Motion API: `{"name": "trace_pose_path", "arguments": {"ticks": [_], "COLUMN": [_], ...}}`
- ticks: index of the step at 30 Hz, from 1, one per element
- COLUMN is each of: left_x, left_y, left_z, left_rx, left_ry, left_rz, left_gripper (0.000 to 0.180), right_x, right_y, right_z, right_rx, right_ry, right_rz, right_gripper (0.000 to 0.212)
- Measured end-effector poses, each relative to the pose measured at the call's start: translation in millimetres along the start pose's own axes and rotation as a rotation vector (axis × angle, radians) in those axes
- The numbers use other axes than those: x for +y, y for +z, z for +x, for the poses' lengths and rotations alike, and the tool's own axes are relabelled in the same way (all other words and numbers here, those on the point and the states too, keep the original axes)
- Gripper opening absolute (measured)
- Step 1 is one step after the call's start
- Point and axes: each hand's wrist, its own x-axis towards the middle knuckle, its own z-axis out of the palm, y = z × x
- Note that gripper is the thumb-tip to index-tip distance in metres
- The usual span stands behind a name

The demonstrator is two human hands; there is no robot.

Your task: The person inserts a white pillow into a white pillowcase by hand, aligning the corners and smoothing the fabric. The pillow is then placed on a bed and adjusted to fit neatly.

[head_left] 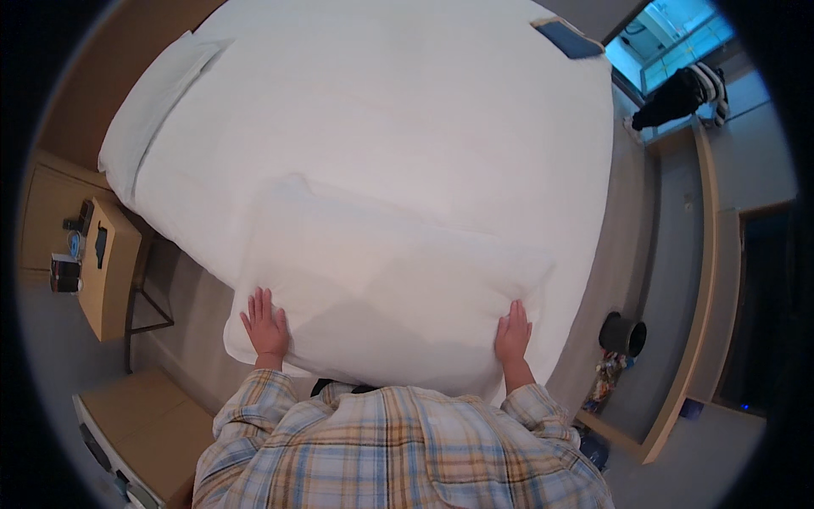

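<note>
A white pillow (381, 288) lies on the near edge of the bed, right in front of my body. My left hand (268, 329) rests flat at its left end, fingers spread. At the opposite end, my right hand (513, 332) presses its outstretched fingers against the pillow's side, and the thumb is partly hidden. Neither hand is closed round the fabric. Under the pillow spreads the white bed sheet (441, 110). Another white pillow (165, 110) lies at the far left of the bed.
A dark blue cloth (568, 41) lies at the bed's far right corner. To the left stand a wooden bedside table (114, 263) and a brown-topped cabinet (148, 424). A dark bin (623, 333) stands right of the bed, and a person in dark clothes (682, 95) is at far right.
</note>
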Motion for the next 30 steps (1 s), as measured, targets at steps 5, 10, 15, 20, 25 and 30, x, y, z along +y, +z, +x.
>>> {"name": "trace_pose_path", "arguments": {"ticks": [5, 10, 15, 20, 25, 30], "left_x": [10, 70, 101, 46, -56, -137], "left_y": [-7, -15, -19, -16, 8, 35], "left_z": [21, 54, 90, 132, 175, 173], "left_rx": [0.095, -0.005, -0.180, -0.066, -0.146, -0.632], "left_ry": [-0.013, 0.482, 0.702, 0.459, -0.113, -0.499], "left_rz": [-0.105, -0.143, -0.108, -0.123, -0.580, -0.956], "left_gripper": [0.056, 0.056, 0.045, 0.044, 0.045, 0.043], "right_x": [-40, -179, -310, -307, -274, -265], "right_y": [-2, 14, 49, 57, 53, 36], "right_z": [14, 8, -12, 21, 67, 100], "right_rx": [0.178, 0.182, -0.108, -0.129, -0.027, -0.015], "right_ry": [0.051, -0.450, -0.747, -0.633, -0.366, -0.284], "right_rz": [0.212, 0.135, 0.037, -0.163, -0.214, -0.368], "right_gripper": [0.055, 0.056, 0.057, 0.057, 0.057, 0.054]}}
